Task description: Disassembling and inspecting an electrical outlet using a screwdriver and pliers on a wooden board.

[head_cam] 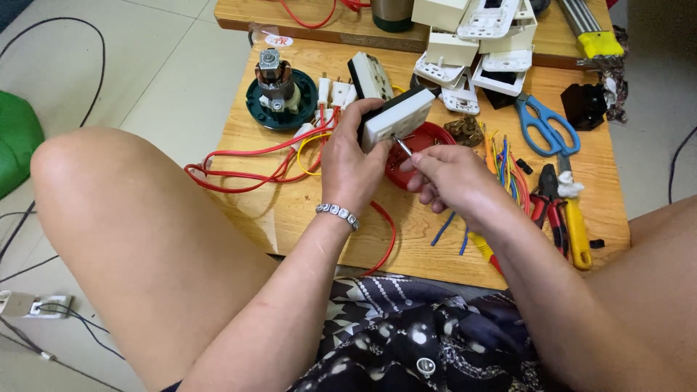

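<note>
From the head camera, the left hand grips a white socket box, fingers wrapped round its near end, above the middle of the wooden bench. The right hand pinches a thin screwdriver, its tip touching the box's side. Beneath them lies a red dish (mostly hidden). Red wires loop by the left edge, near a small motor. Blue scissors and pliers lie toward the right edge.
</note>
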